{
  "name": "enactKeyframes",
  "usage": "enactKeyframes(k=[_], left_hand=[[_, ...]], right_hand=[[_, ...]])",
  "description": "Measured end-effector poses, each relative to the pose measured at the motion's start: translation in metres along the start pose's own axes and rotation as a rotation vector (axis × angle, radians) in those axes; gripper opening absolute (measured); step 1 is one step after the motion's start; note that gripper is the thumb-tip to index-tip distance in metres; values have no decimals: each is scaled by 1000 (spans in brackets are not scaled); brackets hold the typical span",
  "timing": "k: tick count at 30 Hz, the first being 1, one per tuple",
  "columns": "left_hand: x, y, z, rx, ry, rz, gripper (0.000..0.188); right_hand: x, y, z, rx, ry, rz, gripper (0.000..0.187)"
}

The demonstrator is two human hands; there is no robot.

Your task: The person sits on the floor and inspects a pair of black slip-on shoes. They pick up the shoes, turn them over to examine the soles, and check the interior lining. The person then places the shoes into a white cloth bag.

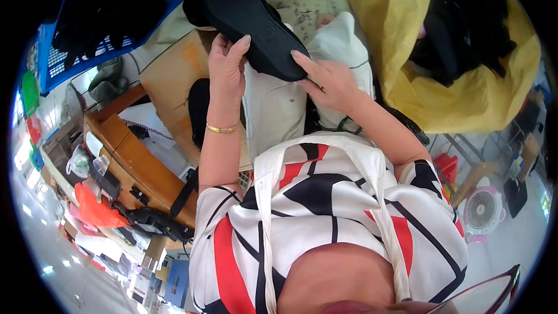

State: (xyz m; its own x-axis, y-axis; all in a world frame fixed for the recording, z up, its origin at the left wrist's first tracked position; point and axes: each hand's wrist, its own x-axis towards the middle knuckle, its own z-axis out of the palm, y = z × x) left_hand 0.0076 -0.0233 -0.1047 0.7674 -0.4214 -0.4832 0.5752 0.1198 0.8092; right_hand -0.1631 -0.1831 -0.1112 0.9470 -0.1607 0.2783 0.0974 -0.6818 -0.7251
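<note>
Pale floor [517, 243], brown wooden table [139, 163] at left, pink-edged fan [482, 209] at right, bright light [26, 210] far left.

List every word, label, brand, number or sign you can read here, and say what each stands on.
No text here can be read.
Shoe sole: a faint round mark, too small to make out.
Cardboard: orange marks, too blurred to tell whether they are letters.
</note>
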Motion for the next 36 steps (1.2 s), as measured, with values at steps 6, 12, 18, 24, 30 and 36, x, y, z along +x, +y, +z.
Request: enactKeyframes(k=[6,12,18,24,30,36], left_hand=[[37,9,12,-94,-35,191,41],[95,18,-8,466,32,418,46],[23,-8,-11,888,73,547,38],[-77,-45,-65,933,265,766,22],[-133,-82,-145,978,588,788,17],[-173,-107,-194,930,631,673,15]], right_hand=[[-19,8,-29,158,265,163,34],[-39,10,-61,180,373,369,20],[-44,-11,-53,-24,192,386,17],[-50,-5,-19,-99,0,276,16],[-32,-11,-8,-258,-113,163,16],[-24,-22,-4,-365,-189,203,18]])
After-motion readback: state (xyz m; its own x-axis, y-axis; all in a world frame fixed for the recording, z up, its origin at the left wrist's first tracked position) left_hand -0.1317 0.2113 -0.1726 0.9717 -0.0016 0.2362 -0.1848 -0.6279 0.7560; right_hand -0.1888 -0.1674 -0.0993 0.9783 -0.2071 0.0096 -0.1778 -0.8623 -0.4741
